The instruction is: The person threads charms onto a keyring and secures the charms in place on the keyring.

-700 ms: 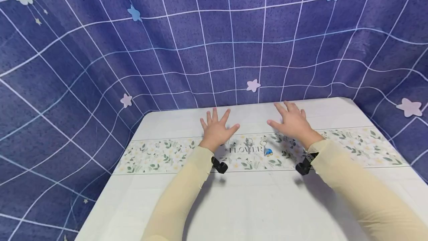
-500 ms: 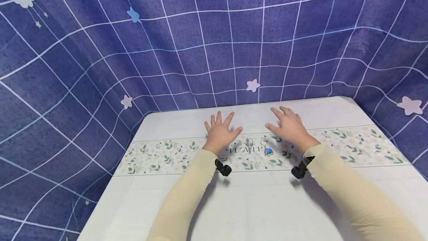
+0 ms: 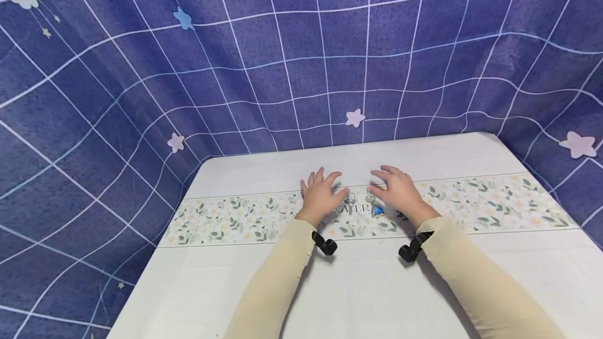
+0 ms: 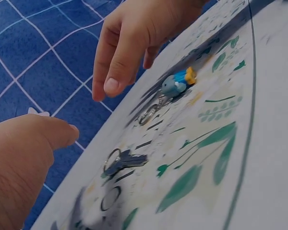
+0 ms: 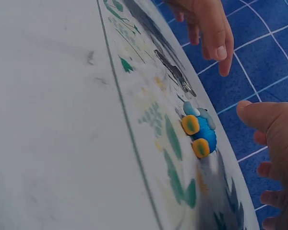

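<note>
Head view: the step looks like a reach. Left grip (image 3: 321,199) and right grip (image 3: 399,193) hang above the bench (image 3: 367,281), fingers parted, holding nothing. The key (image 3: 350,207) lies between them, with the blue charm (image 3: 377,212) to its right. Next probably calls for lowering and pinching. Against half a second ago, both grips have come closer together; key and charm lie unmoved.

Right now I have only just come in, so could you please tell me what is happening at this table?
A person's left hand hovers near a ringed key, and the right hand hovers near a blue-and-yellow figurine keychain. Neither hand holds anything. The two items lie apart, side by side, on the printed floral band across the white table.
</note>
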`<state>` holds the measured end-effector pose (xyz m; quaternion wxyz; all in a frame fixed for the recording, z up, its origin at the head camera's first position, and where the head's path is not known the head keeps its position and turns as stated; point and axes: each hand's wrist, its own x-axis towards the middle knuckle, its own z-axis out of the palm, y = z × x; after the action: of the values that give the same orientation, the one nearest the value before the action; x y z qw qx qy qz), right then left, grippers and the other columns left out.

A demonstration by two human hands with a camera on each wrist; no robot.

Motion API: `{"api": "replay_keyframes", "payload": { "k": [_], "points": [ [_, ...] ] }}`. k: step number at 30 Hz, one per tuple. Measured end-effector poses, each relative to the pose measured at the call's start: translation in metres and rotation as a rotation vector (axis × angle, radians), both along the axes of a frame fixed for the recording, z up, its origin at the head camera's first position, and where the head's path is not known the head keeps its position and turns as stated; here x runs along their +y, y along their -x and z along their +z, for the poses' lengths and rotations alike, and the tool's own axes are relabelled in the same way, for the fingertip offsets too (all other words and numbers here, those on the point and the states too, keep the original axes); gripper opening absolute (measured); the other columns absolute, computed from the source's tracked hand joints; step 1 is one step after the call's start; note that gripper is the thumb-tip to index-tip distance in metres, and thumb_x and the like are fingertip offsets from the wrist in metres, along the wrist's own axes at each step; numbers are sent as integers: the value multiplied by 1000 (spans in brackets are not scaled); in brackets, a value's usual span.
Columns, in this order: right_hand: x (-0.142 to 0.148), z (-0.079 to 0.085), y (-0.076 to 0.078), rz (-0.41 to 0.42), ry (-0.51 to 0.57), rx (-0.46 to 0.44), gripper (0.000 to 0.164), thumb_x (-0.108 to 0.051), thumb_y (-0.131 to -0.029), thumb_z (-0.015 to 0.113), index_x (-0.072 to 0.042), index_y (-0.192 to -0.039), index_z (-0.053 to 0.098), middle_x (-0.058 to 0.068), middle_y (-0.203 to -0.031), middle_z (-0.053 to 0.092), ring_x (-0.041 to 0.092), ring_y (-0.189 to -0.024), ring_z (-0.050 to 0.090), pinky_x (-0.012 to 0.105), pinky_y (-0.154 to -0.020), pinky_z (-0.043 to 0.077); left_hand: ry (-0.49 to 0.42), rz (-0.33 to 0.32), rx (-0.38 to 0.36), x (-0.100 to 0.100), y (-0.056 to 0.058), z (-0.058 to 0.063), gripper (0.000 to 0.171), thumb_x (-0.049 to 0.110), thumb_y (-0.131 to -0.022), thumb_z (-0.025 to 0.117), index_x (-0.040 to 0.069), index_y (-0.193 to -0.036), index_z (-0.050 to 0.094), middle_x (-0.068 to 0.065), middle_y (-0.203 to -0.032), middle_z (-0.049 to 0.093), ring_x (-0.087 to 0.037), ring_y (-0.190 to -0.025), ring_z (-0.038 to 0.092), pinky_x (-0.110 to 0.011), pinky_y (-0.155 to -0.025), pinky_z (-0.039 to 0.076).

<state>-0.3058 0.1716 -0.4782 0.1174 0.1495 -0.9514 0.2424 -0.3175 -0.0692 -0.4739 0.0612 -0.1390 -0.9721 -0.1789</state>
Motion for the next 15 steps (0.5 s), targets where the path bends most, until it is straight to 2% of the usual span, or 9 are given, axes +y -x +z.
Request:
{"api": "replay_keyframes", "payload": {
  "k": [6, 15],
  "points": [
    [-4, -9, -3, 5, 67, -69, 47, -35, -93, 74, -6, -130, 68, 25, -148, 47, 46, -136, 44, 63, -109, 35, -31, -17, -4, 6, -3, -8, 54, 57, -95, 58, 32, -143, 55, -15, -159, 36, -44, -147, 27, -72, -113, 12],
    [-7, -16, -6, 1, 73, -90, 27, -31, -89, 79, -11, -108, 79, 19, -144, 54, 43, -137, 42, 67, -112, 24, -56, -12, -25, 10, -7, -14, 42, 51, -94, 63, 26, -127, 67, -13, -154, 44, -40, -145, 32, -72, -114, 13]
  ]
}}
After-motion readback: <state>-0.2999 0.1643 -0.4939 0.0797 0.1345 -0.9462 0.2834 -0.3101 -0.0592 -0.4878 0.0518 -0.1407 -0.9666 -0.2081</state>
